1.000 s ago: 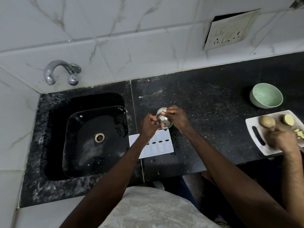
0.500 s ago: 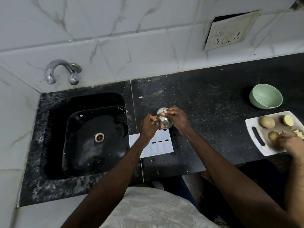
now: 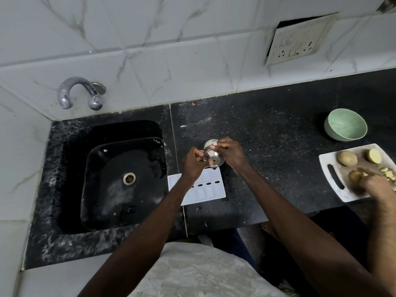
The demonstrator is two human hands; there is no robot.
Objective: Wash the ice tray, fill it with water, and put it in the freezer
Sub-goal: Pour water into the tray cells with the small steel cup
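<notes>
From the head camera, both hands meet above the black counter (image 3: pixel 278 129), just right of the sink (image 3: pixel 70 159). The left hand (image 3: pixel 194 166) and right hand (image 3: pixel 230 154) hold a small steel cup (image 3: pixel 213 156) between them. It is tipped on its side with its base toward the camera. The right fingers curl over its top and far side, and the left fingertips pinch at its left edge, so both grips are narrow and closed on the cup. The white ice tray (image 3: pixel 214 189) lies flat on the counter directly below the cup, its left edge near the sink rim and partly hidden by the left forearm. Whether it holds water cannot be told. A tap (image 3: pixel 79 93) juts from the tiled wall above the sink. Far right stands a green bowl (image 3: pixel 345 124). Near it is a white board (image 3: pixel 327 161) with a potato (image 3: pixel 347 158), where another person's hand (image 3: pixel 377 185) grips a second potato (image 3: pixel 354 176).
</notes>
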